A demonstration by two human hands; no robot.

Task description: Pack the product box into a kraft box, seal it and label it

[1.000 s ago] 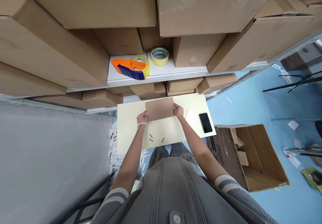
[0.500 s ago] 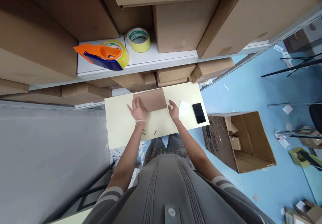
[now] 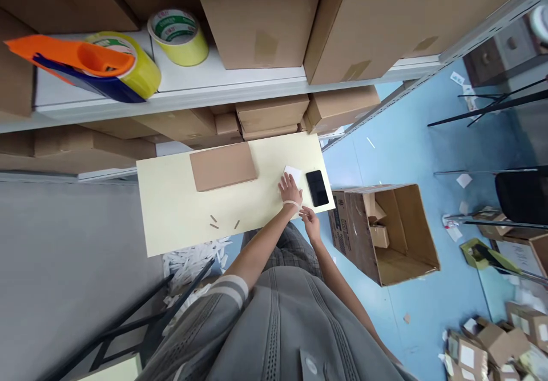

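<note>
My left hand (image 3: 290, 189), with a pale band at the wrist, reaches across to the right and lies flat with fingers outstretched on a white paper (image 3: 293, 172), partly covering it. Just off the table's front edge, close to the left wrist, is my right hand (image 3: 310, 225); its fingers are loosely bent and apart, with nothing visible in them. A black phone (image 3: 317, 188) lies to the right of the paper. Left of the hands, a flat brown cardboard piece (image 3: 223, 167) rests on the pale yellow table (image 3: 171, 215). Three small brown strips (image 3: 214, 226) lie nearer the front edge.
Above the table's far side runs a white shelf (image 3: 240, 88) with cartons, a roll of yellow tape (image 3: 180, 38) and an orange-and-blue tape dispenser (image 3: 85, 64). A large open carton (image 3: 409, 232) stands on the floor at right. Shredded paper (image 3: 194, 261) lies below the table's front left.
My left hand has left the cardboard and crossed right onto the white paper. My right hand has drawn back to the front edge. The view has shifted right.
</note>
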